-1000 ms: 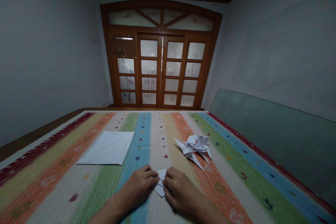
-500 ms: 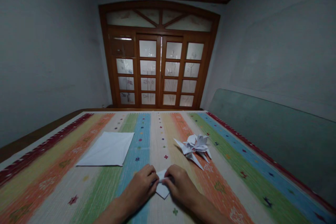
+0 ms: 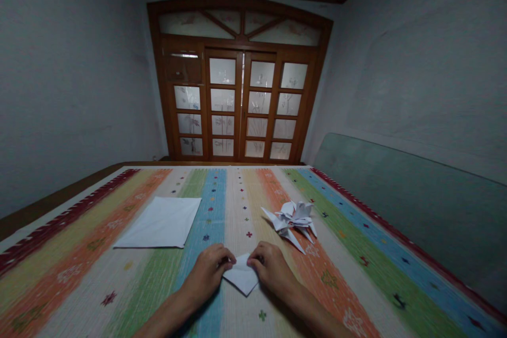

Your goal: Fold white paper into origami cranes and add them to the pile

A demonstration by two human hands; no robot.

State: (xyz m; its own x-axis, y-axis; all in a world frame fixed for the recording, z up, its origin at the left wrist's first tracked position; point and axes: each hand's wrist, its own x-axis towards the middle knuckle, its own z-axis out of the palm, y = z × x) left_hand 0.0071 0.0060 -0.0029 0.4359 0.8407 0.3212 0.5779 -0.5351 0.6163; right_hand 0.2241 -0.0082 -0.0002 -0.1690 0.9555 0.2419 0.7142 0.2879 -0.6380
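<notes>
A small folded piece of white paper (image 3: 242, 278) lies between my hands near the table's front, one corner pointing toward me. My left hand (image 3: 212, 269) pinches its left edge between thumb and fingers. On the opposite edge, my right hand (image 3: 271, 266) grips the paper the same way. Beyond my right hand sits a cluster of folded white paper cranes (image 3: 293, 222), with pointed tips sticking out; how many there are I cannot tell. A stack or sheet of white square paper (image 3: 160, 223) lies flat to the far left of my hands.
A striped, multicoloured cloth (image 3: 158, 285) covers the table. A pale green padded backrest (image 3: 396, 185) runs along the right side. Wooden doors with glass panes (image 3: 241, 100) stand behind the far table edge.
My hands have moved slightly apart, and more of the folded paper's surface shows between them, spread wider than before. The cranes and the square paper stay in place.
</notes>
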